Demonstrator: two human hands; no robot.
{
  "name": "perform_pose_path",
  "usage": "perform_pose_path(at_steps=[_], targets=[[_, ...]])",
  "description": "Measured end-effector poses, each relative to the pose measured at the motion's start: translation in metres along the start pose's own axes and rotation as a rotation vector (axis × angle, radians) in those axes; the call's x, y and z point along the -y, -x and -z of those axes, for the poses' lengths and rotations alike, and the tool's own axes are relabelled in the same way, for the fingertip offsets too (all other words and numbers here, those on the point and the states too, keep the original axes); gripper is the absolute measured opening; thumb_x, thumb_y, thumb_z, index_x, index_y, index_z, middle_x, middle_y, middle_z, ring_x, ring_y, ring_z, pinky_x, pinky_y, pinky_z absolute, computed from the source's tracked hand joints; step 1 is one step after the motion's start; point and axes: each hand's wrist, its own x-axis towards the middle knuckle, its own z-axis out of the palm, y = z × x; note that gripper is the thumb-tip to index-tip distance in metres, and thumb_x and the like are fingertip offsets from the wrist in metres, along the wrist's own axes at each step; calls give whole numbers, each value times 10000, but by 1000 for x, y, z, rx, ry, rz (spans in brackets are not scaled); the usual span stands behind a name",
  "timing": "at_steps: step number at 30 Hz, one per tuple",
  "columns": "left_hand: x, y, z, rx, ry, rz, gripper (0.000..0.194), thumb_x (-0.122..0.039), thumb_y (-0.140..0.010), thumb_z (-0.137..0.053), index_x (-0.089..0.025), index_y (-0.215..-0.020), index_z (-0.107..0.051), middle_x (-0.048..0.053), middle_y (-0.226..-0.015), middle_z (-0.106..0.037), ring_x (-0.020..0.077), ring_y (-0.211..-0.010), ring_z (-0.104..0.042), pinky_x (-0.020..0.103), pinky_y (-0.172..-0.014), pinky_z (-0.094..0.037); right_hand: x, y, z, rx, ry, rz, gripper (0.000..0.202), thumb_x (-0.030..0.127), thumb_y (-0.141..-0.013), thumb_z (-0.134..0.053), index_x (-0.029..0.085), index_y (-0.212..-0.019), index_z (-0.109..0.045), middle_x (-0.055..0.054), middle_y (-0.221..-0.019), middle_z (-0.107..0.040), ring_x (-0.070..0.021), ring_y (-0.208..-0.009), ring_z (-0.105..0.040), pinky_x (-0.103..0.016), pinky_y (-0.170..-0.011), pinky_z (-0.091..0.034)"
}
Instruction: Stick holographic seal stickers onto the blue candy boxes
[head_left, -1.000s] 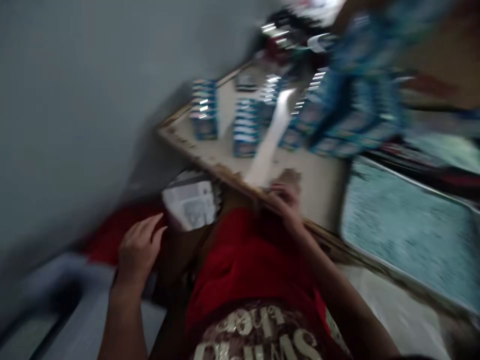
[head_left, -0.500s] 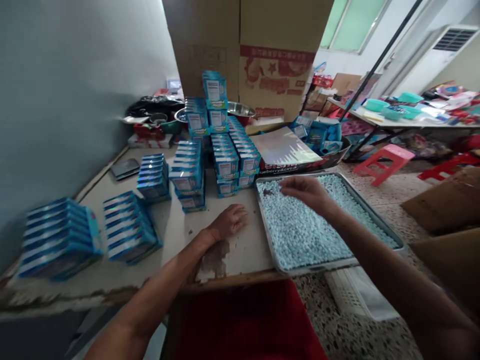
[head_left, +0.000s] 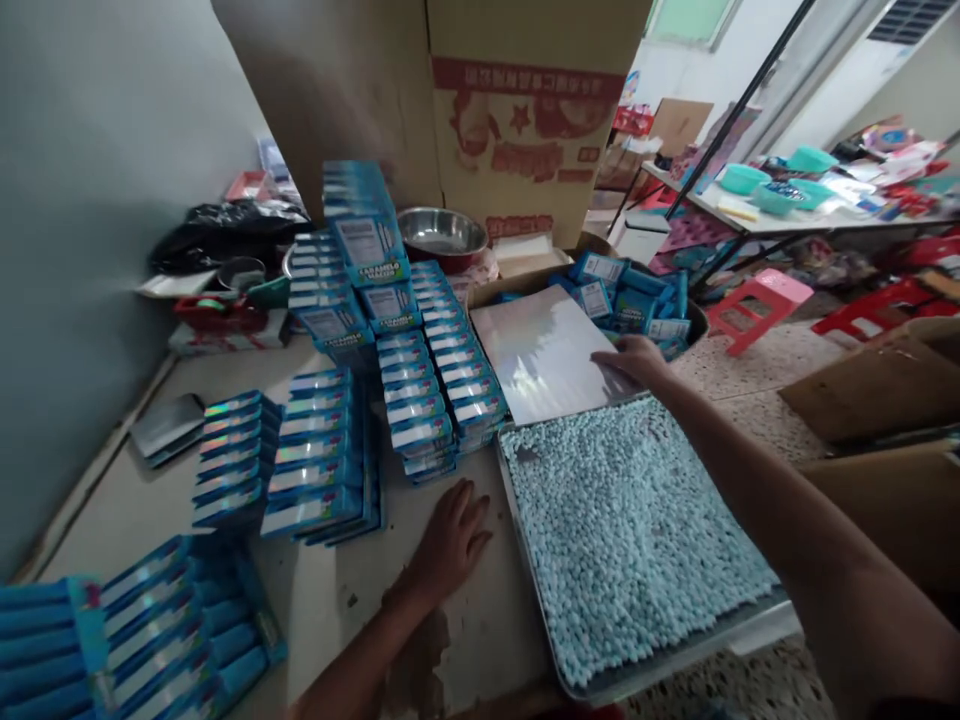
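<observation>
My left hand [head_left: 448,545] rests on the worn white table [head_left: 322,600], its fingers a little apart and nothing in them. Just right of it lies a metal tray [head_left: 529,570] full of small pale-blue pellets [head_left: 637,530]. My right hand [head_left: 634,362] reaches over the tray's far side and touches the right edge of a shiny silvery sheet [head_left: 536,350]. The sheet lies on a carton holding blue packs [head_left: 637,300]. The fingers look pressed together at the sheet's edge.
Stacks of blue boxes [head_left: 315,450] stand left of the tray, with taller stacks [head_left: 364,240] behind. A flat grey object [head_left: 169,430] lies near the wall. Beyond are a steel bowl [head_left: 442,235], a large carton [head_left: 525,120] and a pink stool [head_left: 761,305].
My right hand has moved from over the pellets to the silvery sheet. The view has shifted lower and closer to the table. My left hand stays on the table, its fingers more spread.
</observation>
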Motion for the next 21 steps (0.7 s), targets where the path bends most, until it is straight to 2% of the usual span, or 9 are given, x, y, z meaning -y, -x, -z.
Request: perform_pose_path(at_steps=[2, 5, 9, 13, 15, 17, 19, 21], targets=[[3, -3, 4, -58, 25, 9, 406, -328, -1037, -604, -202, -1416, -675, 192, -1524, -595, 343, -1451, -561, 519, -1136, -570, -2, -1, 5, 94, -73, -40, 465, 653, -830, -736, 191, -883, -705, -29, -682, -667, -200, -653, -627, -300, -570, -437], [9, -4, 13, -127, 70, 124, 335, -201, -1046, -521, -223, -1302, -736, 150, -1419, -682, 291, -1347, -656, 460, -1092, -610, 4, -7, 23, 141, 65, -52, 455, 670, -800, -760, 218, -799, -712, -18, -634, -656, -188, -599, -607, -287, -547, -385], [10, 7, 17, -145, 24, 321, 395, -117, -1007, -463, -225, -1205, -787, 122, -1334, -734, 275, -1234, -723, 428, -1020, -649, 33, -29, 60, 43, 272, 75, 400, 630, -824, -755, 240, -739, -722, -40, -634, -670, -204, -628, -624, -289, -559, -336], [10, 14, 7, -175, -167, 320, 453, -50, -931, -457, -232, -1132, -819, 113, -1223, -773, 272, -1134, -754, 406, -940, -670, 67, -77, 82, -59, 99, 227, 348, 541, -886, -691, 225, -741, -712, -46, -663, -687, -220, -706, -667, -300, -629, -401], [10, 8, 4, -172, -208, 307, 458, -33, -884, -484, -259, -1078, -832, 98, -1163, -788, 271, -1065, -765, 397, -890, -673, 80, -112, 80, -116, -48, 252, 309, 490, -899, -667, 218, -760, -710, -38, -673, -696, -215, -722, -674, -299, -670, -445], [6, -4, 9, -135, -179, 371, 400, -47, -847, -554, -292, -989, -837, 81, -1085, -793, 283, -982, -768, 421, -844, -670, 91, -153, 71, -176, -166, 233, 275, 450, -924, -620, 215, -825, -722, -33, -696, -715, -210, -730, -682, -296, -694, -484], [-8, -16, 24, -45, -98, 519, 277, -107, -865, -652, -295, -976, -822, 76, -1070, -776, 299, -982, -754, 463, -861, -657, 102, -197, 55, -214, -275, 179, 254, 409, -948, -572, 210, -913, -727, -30, -730, -734, -200, -723, -695, -291, -706, -517], [-30, -22, 48, 54, -24, 663, 198, -245, -933, -735, -271, -1125, -778, 86, -1191, -740, 299, -1097, -721, 483, -925, -635, 113, -239, 34, -198, -366, 125, 224, 367, -952, -566, 205, -978, -719, -26, -768, -745, -185, -714, -707, -286, -722, -544]])
